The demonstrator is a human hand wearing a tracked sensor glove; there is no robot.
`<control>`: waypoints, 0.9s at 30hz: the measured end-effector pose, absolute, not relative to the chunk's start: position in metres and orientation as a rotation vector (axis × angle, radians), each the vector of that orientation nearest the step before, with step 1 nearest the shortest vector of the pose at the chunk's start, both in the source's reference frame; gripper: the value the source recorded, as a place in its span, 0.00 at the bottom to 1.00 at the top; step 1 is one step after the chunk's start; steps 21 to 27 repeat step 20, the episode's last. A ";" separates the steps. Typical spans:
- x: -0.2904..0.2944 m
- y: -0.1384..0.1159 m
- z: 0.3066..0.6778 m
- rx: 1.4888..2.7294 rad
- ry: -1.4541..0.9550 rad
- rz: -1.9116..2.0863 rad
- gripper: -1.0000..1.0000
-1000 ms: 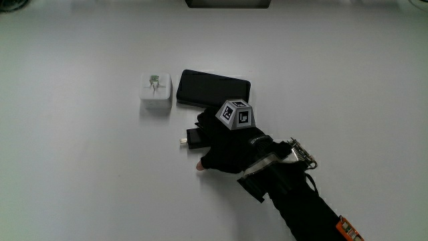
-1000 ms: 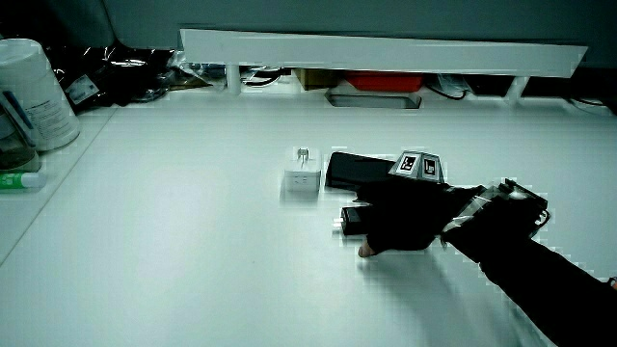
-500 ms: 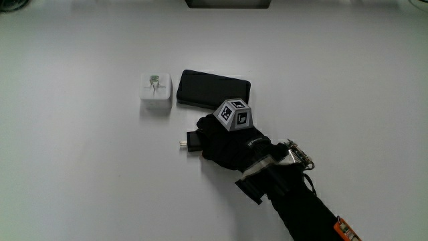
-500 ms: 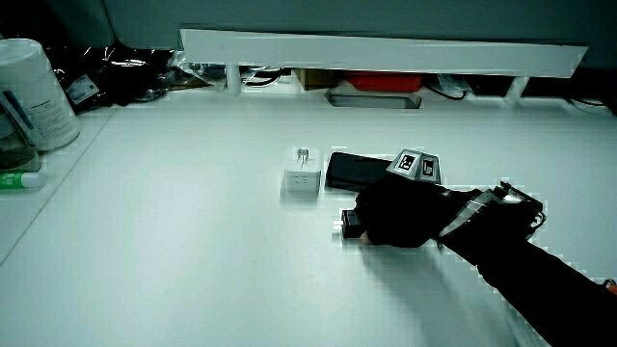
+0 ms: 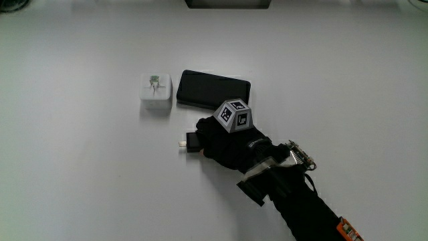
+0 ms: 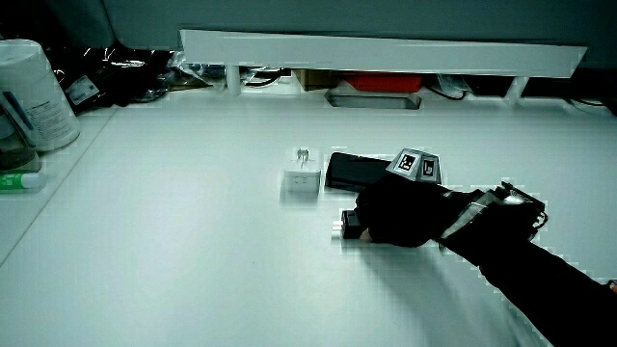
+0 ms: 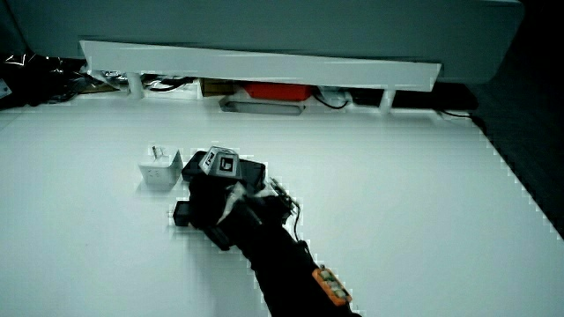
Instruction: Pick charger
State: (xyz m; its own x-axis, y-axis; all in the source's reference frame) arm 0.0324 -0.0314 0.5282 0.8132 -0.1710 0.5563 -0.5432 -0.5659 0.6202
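Black-gloved hand (image 5: 231, 142) now curled tight on small black charger (image 5: 191, 142) w/ metal plug; thumb tucked vs 1 s ago.

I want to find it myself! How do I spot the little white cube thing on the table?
Start at the white table and find the flat black phone lying near the gloved hand. The white charger sits right beside the phone, farther from the person than the hand. It is the only white, boxy thing there, with small metal prongs sticking up from its top.
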 end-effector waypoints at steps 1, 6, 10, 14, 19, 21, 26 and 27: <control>0.033 -0.032 0.525 2.166 -0.523 0.557 1.00; 0.031 -0.033 0.498 2.205 -0.580 0.585 1.00; 0.026 -0.030 0.470 2.215 -0.650 0.623 1.00; 0.016 -0.022 0.440 2.221 -0.746 0.670 1.00; 0.002 -0.005 0.409 2.190 -0.874 0.738 1.00; -0.001 -0.001 0.404 2.241 -0.905 0.685 1.00; -0.001 -0.001 0.404 2.241 -0.905 0.685 1.00; -0.001 -0.001 0.404 2.241 -0.905 0.685 1.00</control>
